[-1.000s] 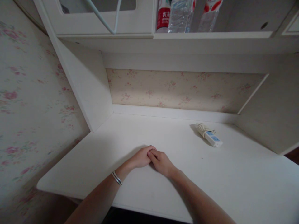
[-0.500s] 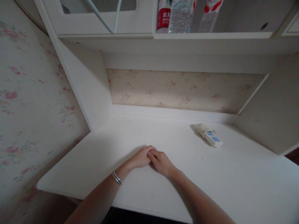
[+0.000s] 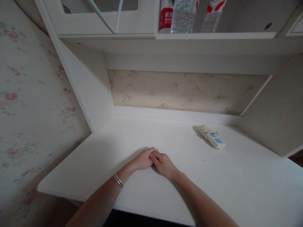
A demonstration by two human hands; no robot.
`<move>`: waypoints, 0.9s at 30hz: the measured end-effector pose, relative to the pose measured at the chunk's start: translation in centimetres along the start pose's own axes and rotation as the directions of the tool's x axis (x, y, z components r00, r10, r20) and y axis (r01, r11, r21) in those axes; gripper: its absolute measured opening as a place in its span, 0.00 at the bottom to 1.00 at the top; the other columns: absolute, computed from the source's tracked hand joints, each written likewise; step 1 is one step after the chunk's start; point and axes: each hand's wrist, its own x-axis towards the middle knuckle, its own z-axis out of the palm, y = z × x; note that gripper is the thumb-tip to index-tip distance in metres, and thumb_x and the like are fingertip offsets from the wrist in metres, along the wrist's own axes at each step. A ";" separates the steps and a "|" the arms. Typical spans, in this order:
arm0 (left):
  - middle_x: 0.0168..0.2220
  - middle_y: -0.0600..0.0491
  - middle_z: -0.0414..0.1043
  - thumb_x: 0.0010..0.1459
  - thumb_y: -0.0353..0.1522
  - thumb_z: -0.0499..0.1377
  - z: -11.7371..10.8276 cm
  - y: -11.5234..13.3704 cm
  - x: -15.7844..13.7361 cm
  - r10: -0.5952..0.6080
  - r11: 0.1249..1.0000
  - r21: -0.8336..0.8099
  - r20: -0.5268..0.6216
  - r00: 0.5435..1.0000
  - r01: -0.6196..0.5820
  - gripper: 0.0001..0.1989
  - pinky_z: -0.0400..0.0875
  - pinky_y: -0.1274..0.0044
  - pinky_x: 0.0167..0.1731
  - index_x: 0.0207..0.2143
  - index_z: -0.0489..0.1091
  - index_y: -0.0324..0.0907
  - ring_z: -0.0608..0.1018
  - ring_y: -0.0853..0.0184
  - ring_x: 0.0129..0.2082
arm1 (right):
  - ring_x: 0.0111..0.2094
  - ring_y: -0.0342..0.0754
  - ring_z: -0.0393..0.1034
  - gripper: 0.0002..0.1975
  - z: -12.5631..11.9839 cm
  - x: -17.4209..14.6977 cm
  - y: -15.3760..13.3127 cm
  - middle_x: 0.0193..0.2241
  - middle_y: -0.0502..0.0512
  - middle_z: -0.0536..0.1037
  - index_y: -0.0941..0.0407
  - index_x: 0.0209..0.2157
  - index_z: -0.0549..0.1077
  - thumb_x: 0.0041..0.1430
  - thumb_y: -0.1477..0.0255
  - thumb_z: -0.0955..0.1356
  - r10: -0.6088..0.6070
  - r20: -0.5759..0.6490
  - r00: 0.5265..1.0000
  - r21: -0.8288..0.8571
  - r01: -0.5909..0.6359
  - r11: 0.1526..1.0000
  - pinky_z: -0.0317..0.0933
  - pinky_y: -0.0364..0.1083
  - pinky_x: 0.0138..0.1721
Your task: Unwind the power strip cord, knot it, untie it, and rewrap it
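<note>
Both hands rest together on the white desk, clasped near its front middle. My left hand is closed, its fingers folded against the other hand. My right hand is closed around the fingers of the left, with its thumb lying on top. Whether anything small lies between the palms is hidden. A silver bangle circles the left wrist. To the right and farther back lies a white power strip with blue panels, its pale cord wound around one end.
Over the desk runs a shelf holding several plastic bottles, one with a red label. A pale cable hangs in front of the cabinet at upper left. Upright side panels bound the desk's back; floral wallpaper covers the left wall.
</note>
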 end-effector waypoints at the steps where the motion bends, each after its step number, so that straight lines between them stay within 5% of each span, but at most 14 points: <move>1: 0.34 0.53 0.73 0.44 0.21 0.49 0.0 0.0 0.0 0.000 1.000 0.001 0.000 1.000 0.000 0.17 0.66 0.79 0.37 0.37 0.68 0.39 0.72 0.70 0.35 | 0.28 0.43 0.65 0.19 0.0 0.0 0.1 0.25 0.51 0.73 0.56 0.26 0.69 0.65 0.64 0.55 0.000 0.001 1.000 0.000 0.000 1.000 0.54 0.40 0.30; 27: 0.35 0.53 0.73 0.44 0.21 0.49 0.0 0.0 0.1 0.006 1.000 -0.009 0.001 1.000 -0.006 0.17 0.66 0.79 0.37 0.37 0.69 0.38 0.72 0.70 0.35 | 0.27 0.43 0.65 0.19 0.0 0.0 0.0 0.25 0.51 0.72 0.57 0.26 0.68 0.65 0.64 0.55 0.002 -0.002 1.000 -0.013 -0.002 1.000 0.54 0.40 0.29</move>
